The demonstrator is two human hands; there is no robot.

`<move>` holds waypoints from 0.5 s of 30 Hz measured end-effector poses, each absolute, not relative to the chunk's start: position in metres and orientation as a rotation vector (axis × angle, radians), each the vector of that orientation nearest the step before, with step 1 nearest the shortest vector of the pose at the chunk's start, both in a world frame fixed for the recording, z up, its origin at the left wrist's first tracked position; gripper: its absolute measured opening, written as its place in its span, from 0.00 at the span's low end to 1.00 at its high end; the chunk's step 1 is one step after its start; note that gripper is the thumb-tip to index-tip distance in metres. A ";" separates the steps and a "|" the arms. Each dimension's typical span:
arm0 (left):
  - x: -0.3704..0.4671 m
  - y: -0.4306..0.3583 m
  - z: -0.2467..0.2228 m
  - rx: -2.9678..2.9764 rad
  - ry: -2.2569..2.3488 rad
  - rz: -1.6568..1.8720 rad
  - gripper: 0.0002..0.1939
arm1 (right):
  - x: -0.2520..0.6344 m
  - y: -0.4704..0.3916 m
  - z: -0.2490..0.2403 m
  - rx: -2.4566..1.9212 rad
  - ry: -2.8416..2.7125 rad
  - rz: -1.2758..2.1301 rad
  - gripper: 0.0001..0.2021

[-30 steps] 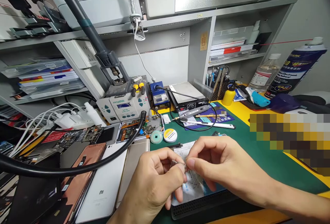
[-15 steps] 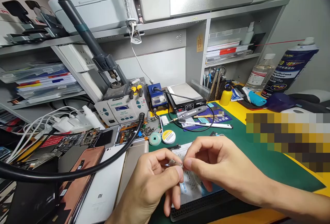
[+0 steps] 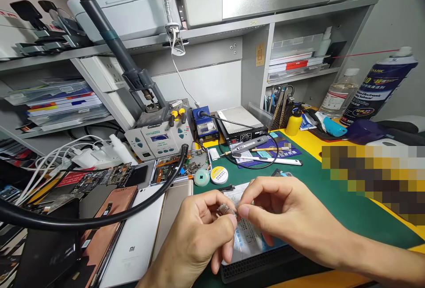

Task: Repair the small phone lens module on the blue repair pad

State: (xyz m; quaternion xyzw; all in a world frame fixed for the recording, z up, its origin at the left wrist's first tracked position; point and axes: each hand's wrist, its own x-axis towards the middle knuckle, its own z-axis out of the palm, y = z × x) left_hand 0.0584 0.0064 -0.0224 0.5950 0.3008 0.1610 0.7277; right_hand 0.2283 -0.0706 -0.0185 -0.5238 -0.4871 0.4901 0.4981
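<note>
Between my two hands is a small silvery metal part, too small to name surely. My left hand pinches it between thumb and fingers. Thumb and index finger of my right hand close on its right end, close to the left fingertips. Under both hands lies a printed plastic packet with blue and white areas, resting on a black perforated tray over the green mat.
Phones, including a white one, lie at the left beneath a thick black hose. A soldering station, a round tin and a white brush stand or lie beyond my hands. A spray can is at the right.
The small metal part shows more between my fingers and looks slightly turned. Both hands keep their pinch. The whole view has shifted a little.
</note>
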 end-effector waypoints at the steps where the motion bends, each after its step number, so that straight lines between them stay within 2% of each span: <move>1: 0.058 0.007 -0.023 1.312 0.660 0.351 0.13 | 0.228 -0.071 -0.019 -1.268 -1.184 1.184 0.09; 15: 0.059 0.007 -0.021 1.284 0.662 0.354 0.12 | 0.228 -0.072 -0.018 -1.315 -1.247 1.090 0.08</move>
